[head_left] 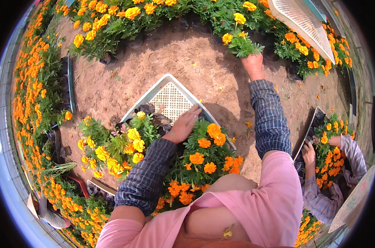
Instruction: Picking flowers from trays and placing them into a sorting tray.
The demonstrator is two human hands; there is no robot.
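Observation:
My right hand (252,65) reaches far forward, its fingers closed round the lower part of a marigold plant (242,44) with yellow blooms. The pot or stem inside that grip is hidden. Nearer to me, my left hand (184,125) lies over a pale plastic tray (169,99) with a lattice bottom, fingers stretched out to its right rim. Marigolds in dark pots fill the near part of this tray: yellow-flowered plants (117,146) left of my left forearm, orange-flowered plants (208,155) to its right.
Rows of marigolds (125,18) border the bare soil (100,82) at the back and left. Another pale tray (305,25) stands tilted at the upper right. At the right, a co-worker's hands (308,153) are at a tray of orange marigolds (334,155). Another person (51,213) is at the lower left.

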